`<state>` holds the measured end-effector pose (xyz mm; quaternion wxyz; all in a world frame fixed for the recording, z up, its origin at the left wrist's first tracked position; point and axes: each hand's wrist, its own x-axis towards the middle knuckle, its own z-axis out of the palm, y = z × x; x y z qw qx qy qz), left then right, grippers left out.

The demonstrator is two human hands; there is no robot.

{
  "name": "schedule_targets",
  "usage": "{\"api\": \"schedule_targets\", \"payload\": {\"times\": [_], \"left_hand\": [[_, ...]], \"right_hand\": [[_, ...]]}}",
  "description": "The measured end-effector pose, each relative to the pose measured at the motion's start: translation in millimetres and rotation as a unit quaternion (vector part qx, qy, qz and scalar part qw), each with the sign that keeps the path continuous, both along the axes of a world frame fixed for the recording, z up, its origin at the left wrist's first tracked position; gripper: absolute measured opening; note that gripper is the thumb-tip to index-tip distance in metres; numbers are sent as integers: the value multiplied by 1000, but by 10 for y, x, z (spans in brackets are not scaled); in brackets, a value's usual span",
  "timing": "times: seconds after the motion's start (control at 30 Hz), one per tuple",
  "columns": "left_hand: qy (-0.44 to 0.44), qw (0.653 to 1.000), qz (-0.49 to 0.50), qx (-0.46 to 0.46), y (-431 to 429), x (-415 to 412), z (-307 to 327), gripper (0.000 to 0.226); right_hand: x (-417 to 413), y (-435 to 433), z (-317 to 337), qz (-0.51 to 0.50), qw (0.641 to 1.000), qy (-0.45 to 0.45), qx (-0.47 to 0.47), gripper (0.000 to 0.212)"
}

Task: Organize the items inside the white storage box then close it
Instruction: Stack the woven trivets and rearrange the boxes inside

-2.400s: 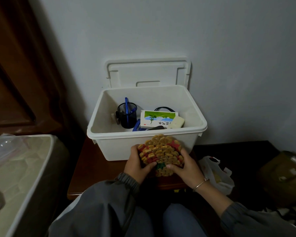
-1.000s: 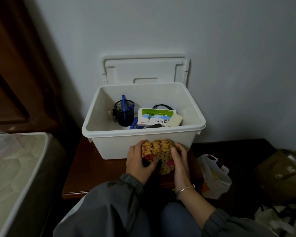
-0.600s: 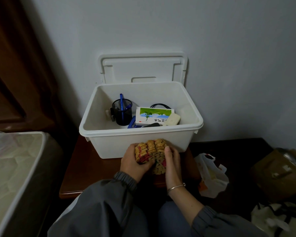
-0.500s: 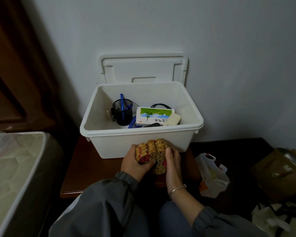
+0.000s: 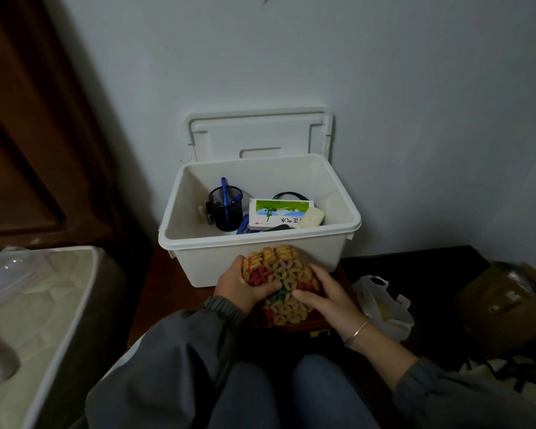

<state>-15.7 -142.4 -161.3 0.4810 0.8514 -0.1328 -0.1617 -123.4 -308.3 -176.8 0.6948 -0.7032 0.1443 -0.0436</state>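
Observation:
The white storage box (image 5: 198,261) stands open on a small brown wooden table (image 5: 164,292), and its lid (image 5: 257,134) leans upright against the wall behind it. Inside are a black mesh pen cup (image 5: 226,209) with a blue pen, a white and green carton (image 5: 276,213) and a cream bar (image 5: 313,217). In front of the box I hold a woven mat (image 5: 282,274) of yellow, red and green pieces. My left hand (image 5: 242,286) grips its left side. My right hand (image 5: 325,297) holds its right side, fingers curled over it.
A mattress edge (image 5: 44,305) lies at the left. A white plastic bag (image 5: 384,308) and a brown bag (image 5: 505,308) sit on the dark floor at the right. A dark wooden door (image 5: 28,134) fills the left background. My grey-sleeved arms and knees fill the bottom.
The mat was folded into a tight bundle between both hands half a second ago; now it is spread wider, and my right hand has moved right across it.

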Motion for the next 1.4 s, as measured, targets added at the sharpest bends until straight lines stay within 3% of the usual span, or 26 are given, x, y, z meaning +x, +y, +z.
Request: {"api": "schedule_targets", "payload": {"times": [0.17, 0.3, 0.5, 0.67, 0.77, 0.97, 1.1, 1.17, 1.27, 1.3, 1.4], "left_hand": [[62, 990, -98, -84, 93, -147, 729, 34], [127, 983, -73, -113, 203, -210, 1177, 28], [226, 969, -41, -91, 502, -206, 1569, 53], [355, 912, -89, -186, 789, 3, 1753, 66], [392, 893, -80, -207, 850, 70, 1714, 75], [345, 904, -35, -250, 873, 275, 1617, 62], [323, 901, 16, -291, 947, 405, 1495, 60], [309, 899, 67, -303, 1015, 484, 1406, 63], [285, 896, 117, -321, 1111, 588, 1324, 64], [274, 895, 132, -327, 1134, 613, 1314, 62], [249, 892, 159, -342, 1182, 655, 1304, 53]], "right_hand": [[-161, 5, 543, 11, 998, -38, 50, 59], [-157, 182, 946, 8, 998, -39, 56, 64], [19, 379, 1445, 7, 997, 13, 71, 58], [265, 365, 1688, 54, 985, 54, 152, 56], [443, 385, 1737, 86, 984, 49, 146, 49], [803, 385, 1632, 131, 990, 45, 26, 61], [931, 211, 1360, 90, 975, 36, -200, 51], [929, 101, 1169, 121, 928, 62, -348, 51], [923, 44, 961, 209, 801, 84, -555, 49], [946, 47, 937, 208, 782, 78, -583, 42], [1019, 72, 929, 187, 788, 63, -583, 29]]}}
